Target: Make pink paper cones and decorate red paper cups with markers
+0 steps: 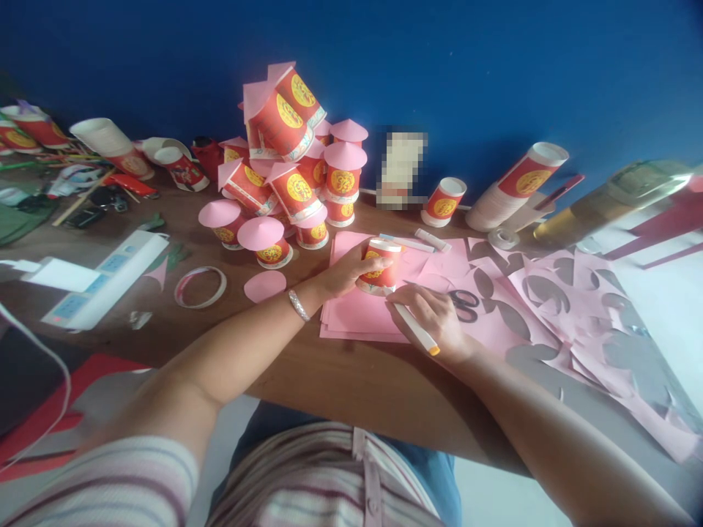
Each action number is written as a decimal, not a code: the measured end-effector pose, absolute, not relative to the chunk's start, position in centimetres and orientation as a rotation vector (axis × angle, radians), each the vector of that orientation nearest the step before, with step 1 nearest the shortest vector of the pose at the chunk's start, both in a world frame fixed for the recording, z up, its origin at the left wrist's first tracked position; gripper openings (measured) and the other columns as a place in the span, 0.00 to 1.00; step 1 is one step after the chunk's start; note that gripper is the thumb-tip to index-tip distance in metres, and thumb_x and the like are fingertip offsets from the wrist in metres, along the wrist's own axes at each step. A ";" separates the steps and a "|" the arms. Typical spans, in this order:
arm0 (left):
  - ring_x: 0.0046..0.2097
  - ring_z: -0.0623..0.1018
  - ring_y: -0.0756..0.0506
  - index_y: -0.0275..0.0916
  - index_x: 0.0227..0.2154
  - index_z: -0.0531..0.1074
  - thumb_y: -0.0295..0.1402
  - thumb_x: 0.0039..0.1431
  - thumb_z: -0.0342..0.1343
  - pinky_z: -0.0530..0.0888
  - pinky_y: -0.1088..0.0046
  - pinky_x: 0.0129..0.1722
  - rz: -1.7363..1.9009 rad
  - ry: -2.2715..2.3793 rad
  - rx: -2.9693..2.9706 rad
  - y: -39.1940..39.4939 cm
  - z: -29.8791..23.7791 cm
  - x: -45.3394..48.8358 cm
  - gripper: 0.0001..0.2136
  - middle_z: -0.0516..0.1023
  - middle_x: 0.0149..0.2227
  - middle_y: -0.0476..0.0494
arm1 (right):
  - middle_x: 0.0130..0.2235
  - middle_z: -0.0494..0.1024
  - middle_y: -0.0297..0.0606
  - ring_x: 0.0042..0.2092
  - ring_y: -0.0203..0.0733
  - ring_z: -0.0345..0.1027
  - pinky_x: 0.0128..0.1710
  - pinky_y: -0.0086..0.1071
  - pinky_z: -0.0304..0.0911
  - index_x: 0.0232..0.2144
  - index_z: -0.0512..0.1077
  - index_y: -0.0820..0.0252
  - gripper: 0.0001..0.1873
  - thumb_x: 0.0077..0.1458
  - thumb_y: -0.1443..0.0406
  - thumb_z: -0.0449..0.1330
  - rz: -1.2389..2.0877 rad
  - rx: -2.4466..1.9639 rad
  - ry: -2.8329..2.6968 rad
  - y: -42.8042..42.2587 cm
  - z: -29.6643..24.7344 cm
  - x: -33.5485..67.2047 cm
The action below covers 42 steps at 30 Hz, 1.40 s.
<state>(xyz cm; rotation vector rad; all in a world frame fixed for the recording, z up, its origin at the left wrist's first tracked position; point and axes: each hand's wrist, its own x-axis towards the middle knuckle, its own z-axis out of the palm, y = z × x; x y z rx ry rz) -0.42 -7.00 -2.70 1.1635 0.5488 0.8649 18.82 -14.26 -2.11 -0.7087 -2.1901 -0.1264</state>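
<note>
My left hand (359,268) is wrapped round a red paper cup (384,272) with a yellow emblem, held over stacked pink paper sheets (359,316). The cup's white-edged ends face up and down. Between the fingers of my right hand (431,315) is a white marker (416,328) with an orange end, its tip close to the cup's lower band. Whether the tip touches the cup I cannot tell. Just behind my right hand lie scissors (464,304) with dark handles. Two more markers (433,240) rest on the pink sheets beyond the cup.
Left of centre, several red cups with pink cone tops (262,234) are piled up. A tape roll (201,286), a pink disc (265,286) and a power strip (107,282) lie left. Stacked cups (516,183) lean at the right, behind cut pink scraps (571,307).
</note>
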 end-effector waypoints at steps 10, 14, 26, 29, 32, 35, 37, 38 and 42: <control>0.39 0.76 0.48 0.36 0.46 0.73 0.41 0.54 0.67 0.72 0.73 0.40 0.869 0.572 1.149 -7.0 -2.5 -0.3 0.20 0.77 0.39 0.45 | 0.31 0.78 0.34 0.30 0.37 0.74 0.30 0.30 0.67 0.43 0.71 0.57 0.11 0.61 0.75 0.58 -0.104 -0.742 -2.166 -14.2 -2.3 19.1; 0.40 0.76 0.47 0.36 0.48 0.73 0.40 0.55 0.67 0.72 0.73 0.41 0.866 0.558 1.143 -7.1 -2.4 -0.3 0.21 0.78 0.40 0.43 | 0.30 0.78 0.33 0.30 0.37 0.74 0.30 0.29 0.67 0.42 0.70 0.57 0.11 0.60 0.75 0.58 -0.112 -0.754 -2.170 -14.3 -2.2 19.1; 0.41 0.77 0.46 0.37 0.46 0.74 0.42 0.55 0.67 0.73 0.70 0.42 0.865 0.549 1.135 -6.9 -2.9 -0.4 0.20 0.79 0.41 0.42 | 0.29 0.75 0.32 0.28 0.35 0.69 0.28 0.28 0.64 0.39 0.68 0.57 0.09 0.60 0.75 0.58 -0.124 -0.774 -2.168 -14.5 -2.5 19.1; 0.42 0.78 0.46 0.36 0.47 0.74 0.42 0.55 0.67 0.73 0.71 0.43 0.879 0.543 1.150 -6.9 -3.1 -0.4 0.20 0.79 0.42 0.41 | 0.28 0.75 0.32 0.27 0.35 0.69 0.28 0.28 0.63 0.38 0.68 0.57 0.09 0.60 0.75 0.58 -0.132 -0.772 -2.167 -14.5 -2.5 19.0; 0.42 0.77 0.46 0.36 0.48 0.73 0.42 0.56 0.67 0.73 0.71 0.43 0.879 0.540 1.162 -6.8 -3.2 -0.5 0.20 0.79 0.42 0.42 | 0.28 0.75 0.31 0.27 0.34 0.68 0.27 0.28 0.62 0.37 0.68 0.57 0.09 0.60 0.75 0.57 -0.126 -0.774 -2.170 -14.6 -2.4 19.0; 0.43 0.77 0.46 0.36 0.48 0.73 0.41 0.56 0.66 0.73 0.71 0.43 0.886 0.544 1.174 -6.8 -3.1 -0.4 0.20 0.78 0.42 0.42 | 0.28 0.74 0.31 0.26 0.34 0.67 0.27 0.28 0.61 0.37 0.67 0.57 0.09 0.60 0.75 0.57 -0.122 -0.771 -2.170 -14.7 -2.4 18.9; 0.42 0.77 0.46 0.36 0.47 0.74 0.42 0.56 0.66 0.73 0.72 0.42 0.895 0.545 1.181 -6.9 -3.0 -0.4 0.20 0.78 0.42 0.42 | 0.27 0.74 0.30 0.25 0.33 0.65 0.26 0.28 0.60 0.37 0.67 0.57 0.09 0.60 0.76 0.57 -0.123 -0.767 -2.169 -14.7 -2.4 18.8; 0.42 0.76 0.46 0.36 0.47 0.74 0.42 0.56 0.66 0.73 0.72 0.42 0.898 0.546 1.186 -6.9 -2.9 -0.4 0.20 0.78 0.41 0.42 | 0.27 0.74 0.30 0.25 0.33 0.65 0.26 0.28 0.60 0.37 0.67 0.57 0.09 0.60 0.76 0.57 -0.122 -0.764 -2.170 -14.7 -2.4 18.8; 0.41 0.76 0.46 0.35 0.46 0.74 0.42 0.57 0.66 0.72 0.72 0.42 0.898 0.527 1.200 -6.9 -2.9 -0.3 0.19 0.78 0.41 0.41 | 0.27 0.75 0.31 0.25 0.34 0.65 0.26 0.29 0.60 0.37 0.67 0.57 0.09 0.60 0.76 0.57 -0.113 -0.750 -2.179 -14.8 -2.4 18.7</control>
